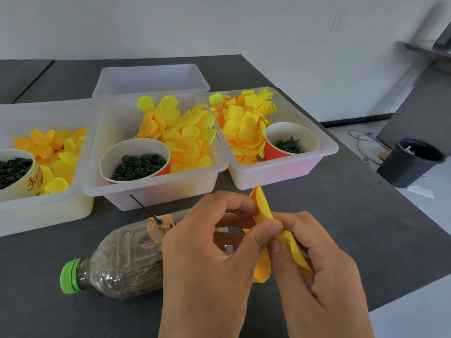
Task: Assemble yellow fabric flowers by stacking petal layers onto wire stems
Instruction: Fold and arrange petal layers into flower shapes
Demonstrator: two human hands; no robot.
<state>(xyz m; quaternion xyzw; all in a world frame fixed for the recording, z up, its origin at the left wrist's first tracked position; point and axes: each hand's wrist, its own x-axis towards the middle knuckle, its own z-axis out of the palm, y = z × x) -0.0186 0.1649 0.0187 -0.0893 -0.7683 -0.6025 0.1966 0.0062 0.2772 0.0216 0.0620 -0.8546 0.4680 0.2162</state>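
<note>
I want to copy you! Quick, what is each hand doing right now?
Left hand: pinching the yellow petal piece with thumb and fingers.
Right hand: fingers curled round the same yellow petal piece.

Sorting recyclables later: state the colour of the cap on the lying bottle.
Bright green cap on the bottle; head view shows it.

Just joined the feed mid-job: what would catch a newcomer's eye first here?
Both hands, left hand and right hand, pinch a folded yellow petal layer at the table's near edge. Behind them three white bins brim with yellow petals. A plastic bottle with a green cap lies on its side at the left.
</note>
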